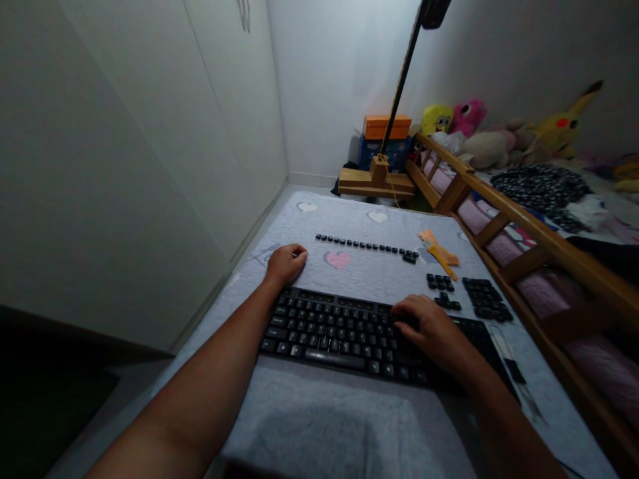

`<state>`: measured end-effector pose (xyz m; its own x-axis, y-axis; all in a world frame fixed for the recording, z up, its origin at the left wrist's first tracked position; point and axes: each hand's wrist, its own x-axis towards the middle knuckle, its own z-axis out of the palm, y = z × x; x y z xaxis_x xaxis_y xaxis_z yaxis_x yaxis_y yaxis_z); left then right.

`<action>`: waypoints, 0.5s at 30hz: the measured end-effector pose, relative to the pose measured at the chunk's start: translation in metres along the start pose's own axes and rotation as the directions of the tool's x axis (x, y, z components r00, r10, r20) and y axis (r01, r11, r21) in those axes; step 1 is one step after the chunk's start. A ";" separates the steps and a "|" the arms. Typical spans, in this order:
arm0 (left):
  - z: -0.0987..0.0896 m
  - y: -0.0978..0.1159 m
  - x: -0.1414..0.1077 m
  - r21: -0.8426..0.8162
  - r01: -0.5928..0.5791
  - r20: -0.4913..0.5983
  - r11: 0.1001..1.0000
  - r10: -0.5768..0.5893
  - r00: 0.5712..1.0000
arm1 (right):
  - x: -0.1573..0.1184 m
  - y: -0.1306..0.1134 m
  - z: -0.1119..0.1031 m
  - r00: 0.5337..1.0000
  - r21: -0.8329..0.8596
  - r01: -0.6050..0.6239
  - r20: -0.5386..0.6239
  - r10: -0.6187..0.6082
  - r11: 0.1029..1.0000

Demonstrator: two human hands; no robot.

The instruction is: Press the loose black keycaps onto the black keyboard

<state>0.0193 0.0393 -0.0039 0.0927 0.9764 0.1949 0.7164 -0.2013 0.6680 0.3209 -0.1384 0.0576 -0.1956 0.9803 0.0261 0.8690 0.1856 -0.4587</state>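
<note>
A black keyboard (333,326) lies flat on the cloth-covered table in front of me. My left hand (286,264) rests just beyond its upper left corner, fingers curled in; whatever may be inside is hidden. Over the right part of the main keys is my right hand (422,326), with thumb and fingers bent together at the keyboard's top edge. Its fingertips are too dark to show what they grip. A row of loose black keycaps (362,245) runs across the cloth behind the keyboard. More keycaps (440,282) lie grouped beyond my right hand, with another block of keycaps (485,298) farther right.
An orange cloth (444,255) and a yellow-handled tool (442,261) lie right of the keycap row. A slim wire-ended tool (514,366) is beside the keyboard's right end. A wooden bed rail (499,216) borders the table's right; a white cabinet (200,133) stands left.
</note>
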 end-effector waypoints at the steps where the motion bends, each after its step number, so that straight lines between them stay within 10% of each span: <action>1: 0.000 0.001 0.000 -0.003 0.003 0.003 1.000 -0.003 1.000 | -0.001 0.001 0.002 1.000 -0.001 -0.003 -0.001 0.003 1.000; 15: -0.001 0.000 0.001 0.000 -0.015 0.013 1.000 0.015 1.000 | -0.001 0.005 0.009 0.999 0.065 -0.042 0.025 0.041 0.997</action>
<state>0.0189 0.0398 -0.0030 0.1124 0.9742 0.1959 0.7148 -0.2162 0.6650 0.3214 -0.1388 0.0473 -0.1716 0.9851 -0.0153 0.8451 0.1392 -0.5161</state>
